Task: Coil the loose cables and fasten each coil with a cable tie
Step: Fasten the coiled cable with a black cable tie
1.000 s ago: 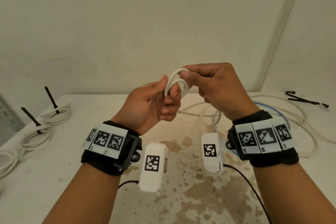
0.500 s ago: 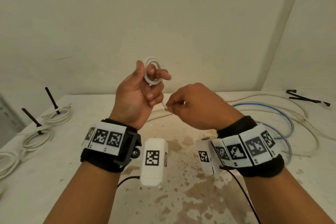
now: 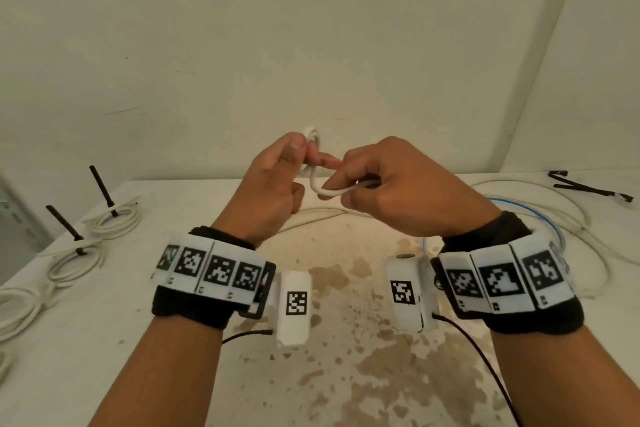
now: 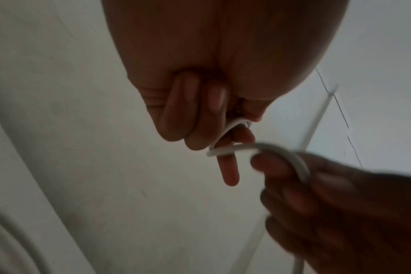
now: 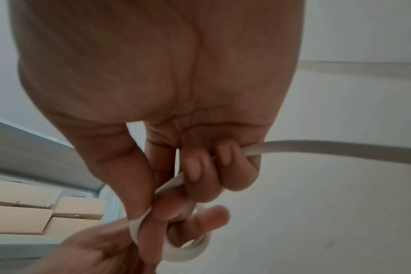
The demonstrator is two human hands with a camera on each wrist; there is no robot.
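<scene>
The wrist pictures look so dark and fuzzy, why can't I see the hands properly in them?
Left wrist view: dim, the right hand smeared by blur, the white cable soft-edged. Right wrist view: brighter, but the left hand is blurry and the palm looms large from the wide lens. Head view: evenly lit and sharp, its edges bent.

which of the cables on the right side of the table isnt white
The blue cable, a thin loop just beyond the right wrist. The loose cables lying around it on the table are all white, as is the one being coiled.
</scene>
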